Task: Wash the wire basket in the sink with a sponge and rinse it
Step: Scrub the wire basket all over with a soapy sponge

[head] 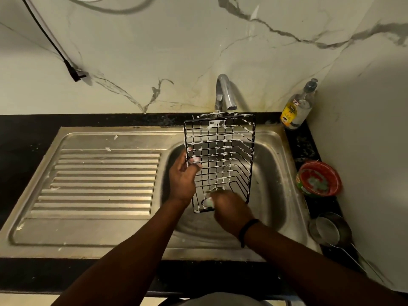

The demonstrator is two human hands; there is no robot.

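A black wire basket (223, 151) streaked with white foam stands tilted over the steel sink bowl (276, 173), its top edge just below the tap (224, 93). My left hand (182, 177) grips the basket's left rim, fingers curled through the wires. At the basket's lower end my right hand (231, 212) holds a foamy sponge (209, 200) pressed against the wires; most of the sponge is hidden by my fingers. No water runs from the tap.
A ribbed steel drainboard (99, 184) lies left of the bowl. On the black counter at the right stand a dish soap bottle (298, 107), a red-rimmed tub (318, 178) and a steel pot (331, 230). A black plug (76, 74) hangs on the marble wall.
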